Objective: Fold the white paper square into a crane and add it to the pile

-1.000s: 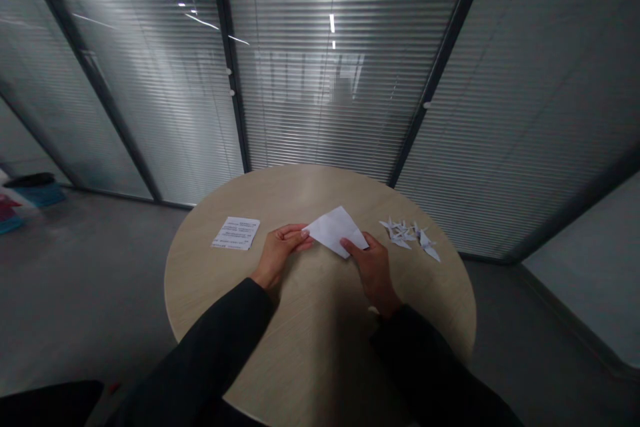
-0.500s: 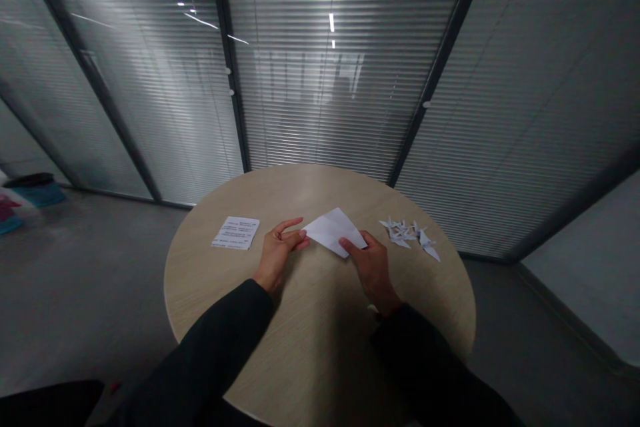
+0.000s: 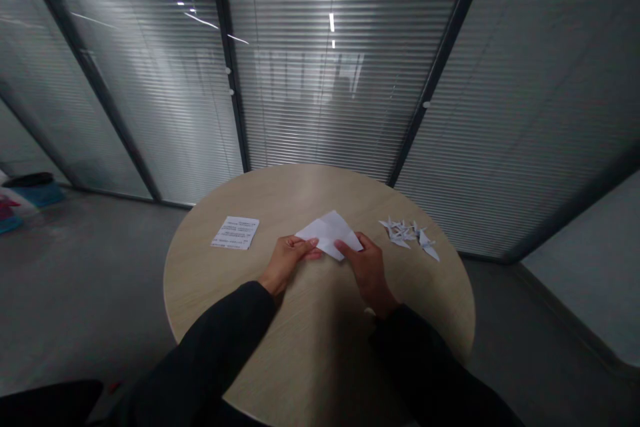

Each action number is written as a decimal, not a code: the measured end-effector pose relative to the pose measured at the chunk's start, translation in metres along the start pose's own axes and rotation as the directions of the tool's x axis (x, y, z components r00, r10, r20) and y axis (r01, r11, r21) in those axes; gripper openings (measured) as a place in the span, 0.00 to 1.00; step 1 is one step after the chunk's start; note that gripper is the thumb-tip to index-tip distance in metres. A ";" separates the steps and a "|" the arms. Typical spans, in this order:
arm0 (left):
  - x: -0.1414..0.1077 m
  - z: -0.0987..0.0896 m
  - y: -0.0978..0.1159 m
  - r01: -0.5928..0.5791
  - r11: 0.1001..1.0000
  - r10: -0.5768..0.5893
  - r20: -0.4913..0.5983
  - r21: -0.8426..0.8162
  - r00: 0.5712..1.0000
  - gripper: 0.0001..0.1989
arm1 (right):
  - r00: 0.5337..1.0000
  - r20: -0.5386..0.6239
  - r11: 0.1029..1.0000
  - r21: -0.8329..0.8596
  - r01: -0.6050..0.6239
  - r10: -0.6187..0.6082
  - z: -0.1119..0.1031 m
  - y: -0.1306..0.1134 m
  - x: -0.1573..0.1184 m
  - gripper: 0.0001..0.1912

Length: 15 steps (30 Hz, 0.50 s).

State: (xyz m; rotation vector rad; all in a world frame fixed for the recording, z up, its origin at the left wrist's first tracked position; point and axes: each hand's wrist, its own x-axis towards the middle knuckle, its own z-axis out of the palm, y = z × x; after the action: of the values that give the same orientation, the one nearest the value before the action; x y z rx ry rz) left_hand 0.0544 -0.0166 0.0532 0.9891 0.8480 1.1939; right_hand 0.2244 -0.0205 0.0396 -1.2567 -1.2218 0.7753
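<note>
A folded white paper (image 3: 327,233) with pointed corners is held just above the round wood-grain table (image 3: 320,190), near its middle. My left hand (image 3: 289,260) pinches its left corner between thumb and fingers. My right hand (image 3: 367,267) grips its lower right edge, with the fingers partly hidden beneath it. To the left lies a printed paper sheet (image 3: 235,233), apart from my left hand. To the right sits a small cluster of white folded paper cranes (image 3: 403,233), close to my right hand but not touching it.
Behind the table stands a glass partition with slatted blinds (image 3: 320,100) and dark metal frames. A grey floor (image 3: 85,280) surrounds the table. Colourful items (image 3: 30,200) lie on the floor at far left, and a dark object (image 3: 45,400) shows at bottom left.
My hands have come closer together and the paper has shifted slightly left and down. The left fingers have closed onto its left corner, and the paper's fold looks more opened.
</note>
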 end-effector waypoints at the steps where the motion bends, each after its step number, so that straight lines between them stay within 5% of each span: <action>1: 0.000 0.000 0.000 -0.011 1.000 0.011 -0.014 0.013 1.000 0.16 | 1.000 0.009 1.000 0.010 -0.008 0.008 0.000 0.000 0.000 0.17; 7: 0.001 0.001 -0.001 -0.059 0.996 0.067 -0.124 0.069 0.990 0.17 | 0.998 0.043 0.998 0.055 -0.043 0.041 0.002 0.000 -0.001 0.17; 15: -0.004 0.007 -0.002 0.044 0.998 -0.047 0.075 0.038 0.996 0.18 | 0.999 0.006 0.998 0.039 -0.040 0.040 0.004 0.002 -0.004 0.17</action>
State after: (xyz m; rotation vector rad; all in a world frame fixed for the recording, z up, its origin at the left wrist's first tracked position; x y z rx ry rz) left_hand 0.0608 -0.0213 0.0536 1.0334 0.8307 1.0992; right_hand 0.2199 -0.0231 0.0360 -1.2511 -1.1834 0.8287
